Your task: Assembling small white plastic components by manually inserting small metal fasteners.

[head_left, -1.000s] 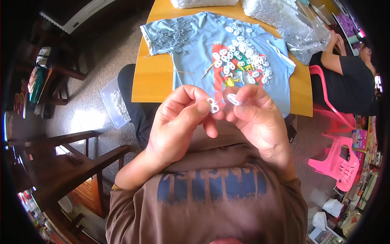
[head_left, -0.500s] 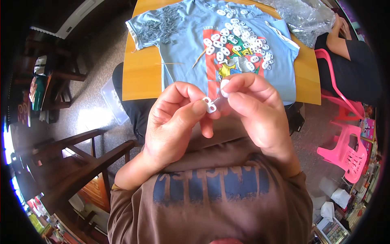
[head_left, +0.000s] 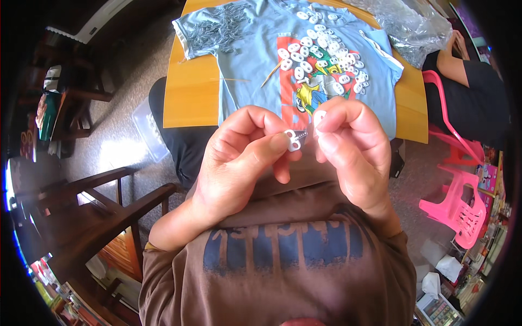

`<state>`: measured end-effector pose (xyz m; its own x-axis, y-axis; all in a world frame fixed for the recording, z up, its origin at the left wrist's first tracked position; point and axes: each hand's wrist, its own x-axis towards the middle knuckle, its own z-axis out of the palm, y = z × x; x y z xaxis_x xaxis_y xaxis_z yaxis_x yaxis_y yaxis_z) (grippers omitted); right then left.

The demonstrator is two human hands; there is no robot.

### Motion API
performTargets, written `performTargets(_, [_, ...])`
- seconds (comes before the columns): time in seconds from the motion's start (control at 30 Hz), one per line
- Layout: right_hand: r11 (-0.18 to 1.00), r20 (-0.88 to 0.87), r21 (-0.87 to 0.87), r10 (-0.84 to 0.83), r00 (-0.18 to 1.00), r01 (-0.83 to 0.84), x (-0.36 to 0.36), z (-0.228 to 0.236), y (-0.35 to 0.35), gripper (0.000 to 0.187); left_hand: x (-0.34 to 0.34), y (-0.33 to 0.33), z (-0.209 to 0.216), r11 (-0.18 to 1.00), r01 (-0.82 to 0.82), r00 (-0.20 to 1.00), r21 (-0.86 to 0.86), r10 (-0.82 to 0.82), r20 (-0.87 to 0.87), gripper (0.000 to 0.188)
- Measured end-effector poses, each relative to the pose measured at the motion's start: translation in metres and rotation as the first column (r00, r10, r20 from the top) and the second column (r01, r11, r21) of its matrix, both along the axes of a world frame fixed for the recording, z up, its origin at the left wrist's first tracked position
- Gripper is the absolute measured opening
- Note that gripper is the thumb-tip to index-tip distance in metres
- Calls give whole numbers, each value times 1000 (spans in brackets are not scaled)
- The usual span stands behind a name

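Observation:
My left hand (head_left: pixel 231 160) pinches a small white plastic piece with two holes (head_left: pixel 293 143) between thumb and fingers. A thin dark screw (head_left: pixel 302 133) sticks out of that piece toward the right. Close by, my right hand (head_left: pixel 356 155) grips a second white plastic piece (head_left: pixel 319 116) between thumb and forefinger, partly covered by the fingertips. A small gap separates the two pieces. Beyond the hands, many similar white two-holed pieces (head_left: pixel 307 42) lie heaped on a light blue T-shirt (head_left: pixel 244 68). A pile of grey metal screws (head_left: pixel 217 33) rests on its left sleeve.
The shirt covers much of a yellow wooden table (head_left: pixel 187 103). Thin wooden sticks (head_left: pixel 270 74) lie on it. Clear plastic wrapping (head_left: pixel 413 27) sits at the far right, beside another person's arm (head_left: pixel 454 65). A pink plastic chair (head_left: pixel 457 201) stands right, a dark wooden chair (head_left: pixel 125 217) left.
Both hands have shifted slightly to the right, still holding their white pieces. The view has also moved a little. The right hand's piece shows more of its face.

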<state>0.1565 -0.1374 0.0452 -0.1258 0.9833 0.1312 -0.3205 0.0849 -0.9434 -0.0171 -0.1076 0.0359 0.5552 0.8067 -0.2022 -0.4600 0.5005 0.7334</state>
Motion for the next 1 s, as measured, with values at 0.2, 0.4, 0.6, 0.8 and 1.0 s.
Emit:
performTargets(0.2, [1000, -1, -27, -2, 1000, 2, -4, 3, -1, 21, -1, 1, -1, 1000, 2, 1000, -4, -2, -6, 6])
performTargets(0.4, [991, -5, -128, 35, 999, -36, -2, 7, -3, 26, 0, -1, -6, 1000, -2, 1000, 20, 2, -8, 7])
performTargets(0.6, [992, 33, -120, 32, 999, -28, 0, 5, -2, 26, 1, -1, -7, 998, -15, 1000, 61, 15, -6, 7])
performTargets(0.8, [989, 48, -138, 50, 998, -43, -1, 11, -3, 24, 5, -4, -7, 997, -60, 997, 54, 62, -41, 5])
performTargets(1.0, [1000, 181, -20, 4, 983, -1, -2, 8, -2, 23, 6, -4, -5, 998, -58, 998, 38, 59, -36, 5])
